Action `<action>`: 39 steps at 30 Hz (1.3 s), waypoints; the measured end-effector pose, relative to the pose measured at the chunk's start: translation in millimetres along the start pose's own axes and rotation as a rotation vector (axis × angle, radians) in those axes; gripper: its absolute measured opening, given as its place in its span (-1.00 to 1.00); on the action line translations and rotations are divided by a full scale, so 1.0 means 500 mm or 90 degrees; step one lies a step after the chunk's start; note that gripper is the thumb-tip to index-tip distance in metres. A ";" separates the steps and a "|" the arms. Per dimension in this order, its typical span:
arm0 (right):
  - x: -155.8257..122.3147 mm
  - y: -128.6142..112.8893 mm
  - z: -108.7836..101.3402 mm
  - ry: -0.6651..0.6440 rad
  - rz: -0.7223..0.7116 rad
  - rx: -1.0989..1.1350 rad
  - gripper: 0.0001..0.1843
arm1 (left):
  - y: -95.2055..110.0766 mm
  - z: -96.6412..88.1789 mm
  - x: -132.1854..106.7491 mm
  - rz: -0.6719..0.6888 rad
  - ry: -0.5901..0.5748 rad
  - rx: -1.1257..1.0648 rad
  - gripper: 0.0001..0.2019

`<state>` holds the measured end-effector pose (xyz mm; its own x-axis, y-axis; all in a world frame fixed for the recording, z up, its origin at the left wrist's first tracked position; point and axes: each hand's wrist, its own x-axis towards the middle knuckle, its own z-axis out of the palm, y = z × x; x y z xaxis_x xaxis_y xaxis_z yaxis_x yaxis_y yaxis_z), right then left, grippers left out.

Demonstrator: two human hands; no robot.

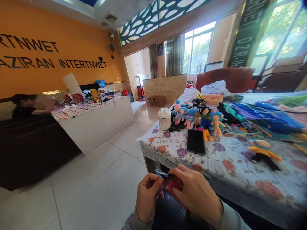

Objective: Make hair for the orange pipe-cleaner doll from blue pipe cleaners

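My left hand [148,196] is closed in a pinch, with a small light-blue piece [158,175] between thumb and fingertips; it looks like pipe cleaner, but its exact kind is hard to make out. My right hand [195,191] grips red-handled scissors [162,172]. The metal blades point left and lie right at the blue piece, slightly apart. Both hands are above my lap, just off the table's front edge. On the flowered tablecloth [223,150] beyond them lie a black phone [196,142] and a doll [265,152] in yellow and black.
Several small dolls [192,116] are grouped behind the phone, beside a white lidded cup [164,119]. Bundles of blue and coloured pipe cleaners [275,116] cover the table's right side. Across the tiled floor, a person [26,107] leans on another table [100,123]. A cardboard box [157,100] sits farther back.
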<state>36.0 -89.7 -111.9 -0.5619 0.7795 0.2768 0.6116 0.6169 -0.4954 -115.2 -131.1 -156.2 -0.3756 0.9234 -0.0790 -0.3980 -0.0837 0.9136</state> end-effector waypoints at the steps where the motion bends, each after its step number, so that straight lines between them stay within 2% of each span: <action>1: 0.000 -0.001 0.001 0.003 0.000 -0.005 -0.84 | 0.000 0.000 0.000 -0.001 -0.001 0.002 -0.70; 8: 0.008 0.007 0.004 -0.011 -0.006 -0.033 -0.81 | 0.001 0.000 -0.001 -0.028 0.007 -0.011 -0.72; 13: 0.007 0.012 0.008 -0.014 -0.011 0.017 -0.78 | 0.001 0.000 -0.002 -0.042 0.007 -0.017 -0.75; 20: 0.012 0.003 -0.001 -0.023 0.011 0.016 -0.81 | 0.001 0.000 -0.002 -0.041 0.000 -0.027 -0.73; 34: 0.020 0.024 0.011 -0.079 -0.025 0.020 -0.84 | -0.013 -0.004 -0.001 -0.052 -0.009 -0.056 -0.65; 39: 0.030 0.024 0.008 -0.068 -0.026 0.023 -0.82 | -0.016 -0.005 0.000 -0.056 -0.016 -0.066 -0.64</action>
<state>32.4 -71.1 -116.9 -0.6432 0.7365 0.2093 0.5680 0.6422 -0.5147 -114.3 -131.3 -164.5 -0.3152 0.9377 -0.1459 -0.5132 -0.0391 0.8574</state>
